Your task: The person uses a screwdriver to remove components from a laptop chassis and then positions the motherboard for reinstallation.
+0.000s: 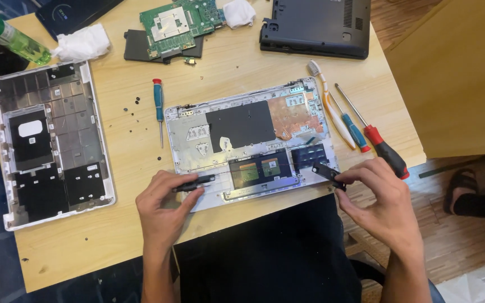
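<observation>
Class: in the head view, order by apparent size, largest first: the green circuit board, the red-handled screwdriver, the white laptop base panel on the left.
1. White laptop base panel
2. Green circuit board
3. Red-handled screwdriver

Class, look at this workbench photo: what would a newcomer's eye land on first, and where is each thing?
First, the opened white laptop base at the table's centre, with the left hand and right hand each holding a small black speaker part at its near corners. Next, the red-handled screwdriver to the right, and the green circuit board at the far edge.
</observation>
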